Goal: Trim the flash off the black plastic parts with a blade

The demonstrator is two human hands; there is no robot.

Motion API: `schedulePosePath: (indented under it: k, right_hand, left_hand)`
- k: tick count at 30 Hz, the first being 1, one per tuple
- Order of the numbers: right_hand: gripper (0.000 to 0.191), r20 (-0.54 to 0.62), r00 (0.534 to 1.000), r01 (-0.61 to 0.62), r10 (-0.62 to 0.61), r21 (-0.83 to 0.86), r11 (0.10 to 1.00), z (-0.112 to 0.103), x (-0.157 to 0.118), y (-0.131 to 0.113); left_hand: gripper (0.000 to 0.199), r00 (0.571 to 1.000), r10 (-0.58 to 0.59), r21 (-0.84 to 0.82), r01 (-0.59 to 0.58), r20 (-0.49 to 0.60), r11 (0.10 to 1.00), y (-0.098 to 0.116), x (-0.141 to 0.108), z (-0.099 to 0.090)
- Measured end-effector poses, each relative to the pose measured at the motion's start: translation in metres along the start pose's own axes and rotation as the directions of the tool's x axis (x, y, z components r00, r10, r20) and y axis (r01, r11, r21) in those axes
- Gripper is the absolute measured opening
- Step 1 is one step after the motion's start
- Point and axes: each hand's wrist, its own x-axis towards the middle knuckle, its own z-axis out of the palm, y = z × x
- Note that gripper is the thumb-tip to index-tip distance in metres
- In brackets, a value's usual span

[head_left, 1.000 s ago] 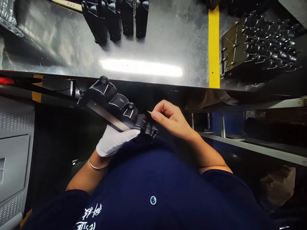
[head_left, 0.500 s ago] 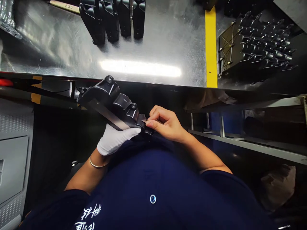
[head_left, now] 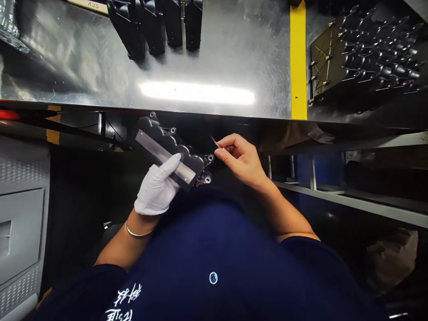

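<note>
My left hand, in a white glove, grips a black moulded part with rounded lobes and small ringed lugs. A flat metal strip runs along its upward face, and my gloved thumb presses across that strip. The part slants down to the right, in front of the table edge. My bare right hand is closed in a pinch on a small thin pointed blade, its tip pointing up and left. Blade and part are apart. The rest of the blade is hidden in my fingers.
Ahead lies a shiny metal table, with several black parts standing at its back. Past a yellow stripe, more black parts are grouped. A metal rack frame is at right, a grey cabinet at left.
The black part has turned in my left hand, bringing its strip face into view. My right hand has moved up and right, taking the blade away from the part's end.
</note>
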Motion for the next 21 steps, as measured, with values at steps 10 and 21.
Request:
schedulePosePath:
  k: [10, 21]
  right_hand:
    - [0.034, 0.177, 0.924, 0.380, -0.338, -0.508, 0.773, -0.006, -0.004, -0.021]
    - [0.048, 0.386, 0.890, 0.453, -0.242, -0.696, 0.556, -0.017, -0.004, -0.031]
  left_hand:
    - [0.007, 0.989, -0.145, -0.159, 0.149, 0.035, 0.976, 0.007, -0.008, 0.005]
    - [0.012, 0.996, -0.066, -0.053, 0.070, 0.058, 0.996, 0.003, -0.012, -0.001]
